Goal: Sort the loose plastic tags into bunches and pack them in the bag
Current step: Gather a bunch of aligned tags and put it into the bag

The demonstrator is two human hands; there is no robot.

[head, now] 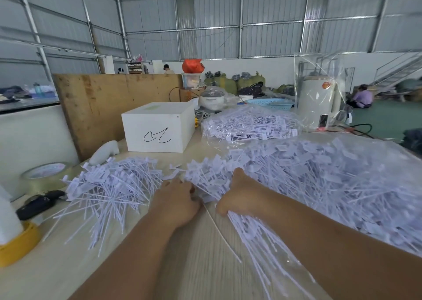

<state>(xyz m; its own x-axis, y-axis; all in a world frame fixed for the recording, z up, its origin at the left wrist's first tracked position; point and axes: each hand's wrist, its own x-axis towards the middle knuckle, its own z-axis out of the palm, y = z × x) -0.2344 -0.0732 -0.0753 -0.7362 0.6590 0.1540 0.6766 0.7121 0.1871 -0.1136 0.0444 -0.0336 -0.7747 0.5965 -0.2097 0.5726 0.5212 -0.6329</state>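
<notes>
White plastic tags with long thin tails cover the table. A fanned pile of tags [109,185] lies at the left. A big loose heap [331,185] spreads over clear plastic at the right. My right hand [239,192] grips a bunch of tags [210,178] by its middle, heads pointing away, tails trailing toward me. Just left of that bunch is my left hand [175,199], its fingers curled at the tags' edge; what it pinches is hidden. A clear bag full of tags [249,126] lies further back.
A white box [159,128] stands behind the piles, with a wooden board [102,103] behind it. A tape roll [48,174], a black tool [38,203] and a yellow-based object [16,245] sit at the left. A white cylinder in plastic wrap [317,101] stands at back right.
</notes>
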